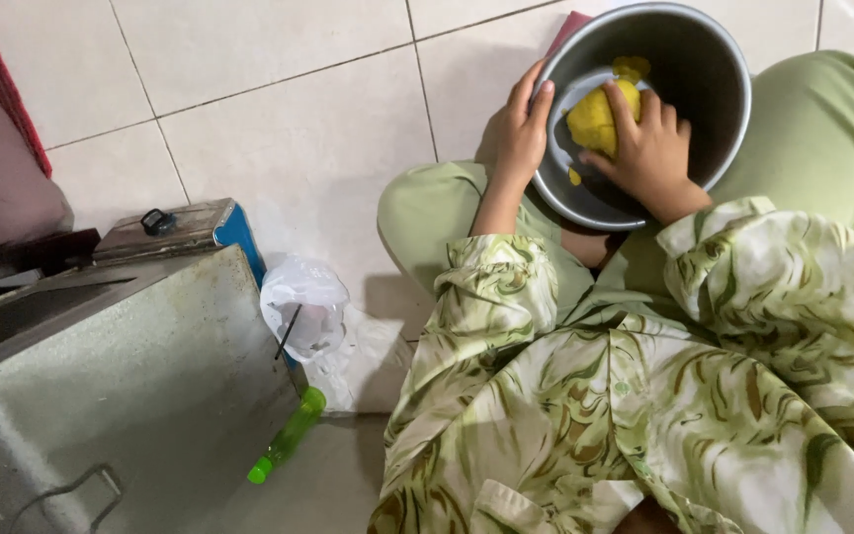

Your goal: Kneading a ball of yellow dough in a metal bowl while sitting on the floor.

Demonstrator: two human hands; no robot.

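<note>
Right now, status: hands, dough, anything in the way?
Left hand grips metal bowl rim. Right hand presses on yellow dough inside bowl. Nothing obstructing either hand.

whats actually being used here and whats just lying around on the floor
In use:
- metal bowl, rim held by left hand
- yellow dough, pressed by right hand

Lying about:
- metal box
- clear plastic bag
- green bottle
</note>
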